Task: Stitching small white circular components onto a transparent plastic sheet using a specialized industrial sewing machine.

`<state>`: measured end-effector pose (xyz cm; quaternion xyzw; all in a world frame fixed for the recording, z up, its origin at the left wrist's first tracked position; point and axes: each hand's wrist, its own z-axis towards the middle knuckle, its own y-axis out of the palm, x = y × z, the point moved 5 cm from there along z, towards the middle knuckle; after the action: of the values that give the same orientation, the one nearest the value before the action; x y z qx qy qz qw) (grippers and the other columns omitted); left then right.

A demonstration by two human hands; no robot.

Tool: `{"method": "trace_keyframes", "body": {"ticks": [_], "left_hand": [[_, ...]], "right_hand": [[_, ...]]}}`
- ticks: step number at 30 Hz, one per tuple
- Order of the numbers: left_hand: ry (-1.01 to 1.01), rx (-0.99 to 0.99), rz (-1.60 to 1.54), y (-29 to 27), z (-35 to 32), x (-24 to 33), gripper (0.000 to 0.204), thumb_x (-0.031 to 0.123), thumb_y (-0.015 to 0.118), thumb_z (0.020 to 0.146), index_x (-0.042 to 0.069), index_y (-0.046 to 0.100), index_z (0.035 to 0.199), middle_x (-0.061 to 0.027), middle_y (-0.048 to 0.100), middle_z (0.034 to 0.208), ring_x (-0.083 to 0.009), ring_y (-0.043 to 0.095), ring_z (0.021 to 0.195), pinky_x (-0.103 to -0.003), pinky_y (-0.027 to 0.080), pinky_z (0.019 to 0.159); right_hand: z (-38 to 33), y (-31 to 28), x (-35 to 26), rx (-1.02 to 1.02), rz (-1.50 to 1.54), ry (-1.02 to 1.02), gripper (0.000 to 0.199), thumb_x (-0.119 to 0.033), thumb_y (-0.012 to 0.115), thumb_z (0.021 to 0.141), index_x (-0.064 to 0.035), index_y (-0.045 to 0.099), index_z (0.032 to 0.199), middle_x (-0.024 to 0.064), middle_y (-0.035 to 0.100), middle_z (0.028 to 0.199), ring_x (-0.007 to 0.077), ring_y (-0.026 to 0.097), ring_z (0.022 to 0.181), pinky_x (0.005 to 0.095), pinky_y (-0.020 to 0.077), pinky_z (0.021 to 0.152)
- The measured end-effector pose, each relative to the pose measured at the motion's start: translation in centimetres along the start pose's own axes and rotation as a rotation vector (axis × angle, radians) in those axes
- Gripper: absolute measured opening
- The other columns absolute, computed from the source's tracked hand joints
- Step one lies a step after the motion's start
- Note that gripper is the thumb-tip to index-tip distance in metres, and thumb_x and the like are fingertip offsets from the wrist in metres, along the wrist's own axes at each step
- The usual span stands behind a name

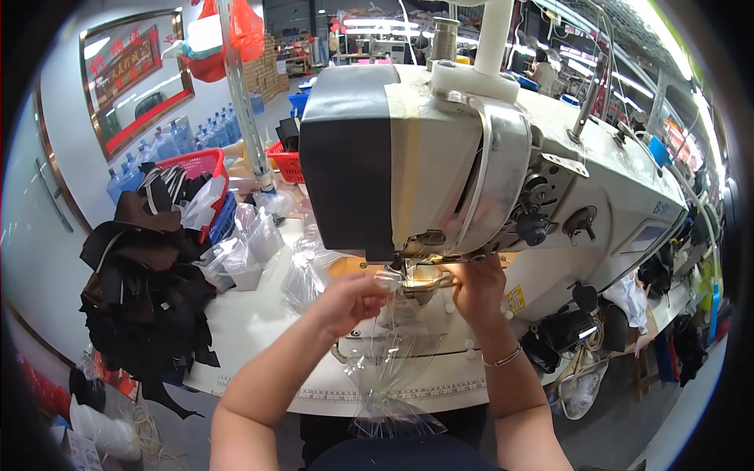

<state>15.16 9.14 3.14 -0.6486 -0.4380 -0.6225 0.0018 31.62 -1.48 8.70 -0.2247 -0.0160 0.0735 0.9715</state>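
A large sewing machine (440, 157) with a white and dark grey head fills the middle of the view. A clear plastic sheet (389, 373) runs from under its needle area down over the table's front edge. My left hand (357, 302) is closed, left of the needle, with thumb and fingers pinching the upper edge of the plastic sheet. On the other side my right hand (477, 289) has its fingers curled beside the lit metal arm (428, 279) below the needle. The machine head partly covers these fingertips, and what they hold is hidden.
Dark fabric pieces (149, 275) hang in a heap over the table's left side. Beside them are clear plastic pieces (247, 243) and a red basket (208, 169). A ruler strip (302, 393) follows the front edge of the white table (263, 345). A metal post (247, 102) rises behind.
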Motion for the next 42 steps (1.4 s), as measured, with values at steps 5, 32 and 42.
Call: {"method": "trace_keyframes", "body": {"ticks": [5,32,42], "left_hand": [[0.161,0.04,0.417,1.6,2.2,4.0,0.014,0.002,0.06,0.075,0.001,0.058,0.089,-0.0077,0.061,0.081,-0.0131,0.058,0.07,-0.024,0.047,0.061],[0.026,-0.113,0.442,3.0,1.0,5.1,0.035,-0.002,0.061,0.075,0.001,0.054,0.109,-0.012,0.061,0.092,-0.0208,0.062,0.079,-0.03,0.053,0.069],[0.089,-0.014,0.428,2.3,1.1,4.4,0.026,-0.001,0.058,0.077,-0.002,0.055,0.103,-0.0134,0.062,0.087,-0.0227,0.063,0.081,-0.03,0.052,0.071]], "right_hand": [[-1.8,1.6,3.6,-0.066,-0.122,0.089,0.026,0.003,0.06,0.052,-0.0103,0.063,0.074,0.0044,0.058,0.069,0.0252,0.055,0.068,0.0355,0.0436,0.058],[-0.1,-3.3,-1.1,0.009,-0.07,0.029,0.028,0.005,0.058,0.058,-0.0081,0.064,0.082,0.0015,0.06,0.078,0.0219,0.053,0.072,0.0293,0.0455,0.061],[-0.2,-2.4,-0.1,-0.033,-0.08,0.056,0.027,0.006,0.06,0.056,-0.0087,0.063,0.078,0.0017,0.058,0.072,0.0226,0.052,0.067,0.0306,0.0442,0.057]]}}
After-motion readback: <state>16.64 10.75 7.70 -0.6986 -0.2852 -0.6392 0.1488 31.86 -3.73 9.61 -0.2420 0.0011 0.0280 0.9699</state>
